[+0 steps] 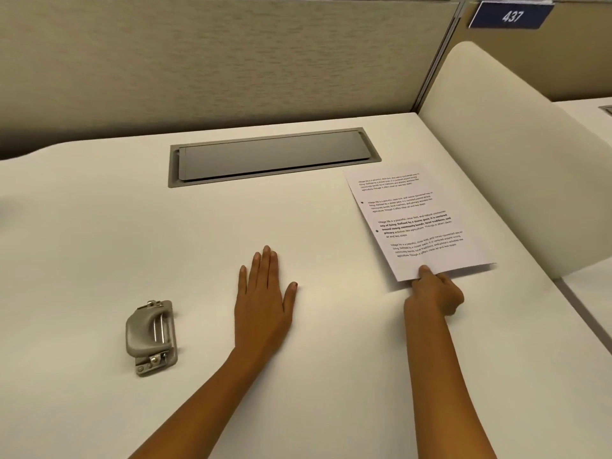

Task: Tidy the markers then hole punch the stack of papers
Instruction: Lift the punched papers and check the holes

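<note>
On the right of the surface (198, 226), the right hand (433, 293) pinches the stack of papers (414, 220) by its near edge; the left hand (265, 293) lies flat, open. Dragged one-handed toward the hole punch (152, 336), sheets may fan apart.

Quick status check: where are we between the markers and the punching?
No markers show on the desk, so tidying looks done, though I cannot see where they went. In hand: the right hand pinches the near edge of the papers; the left hand lies flat. Left: the hole punch sits untouched, apart from the papers.
</note>
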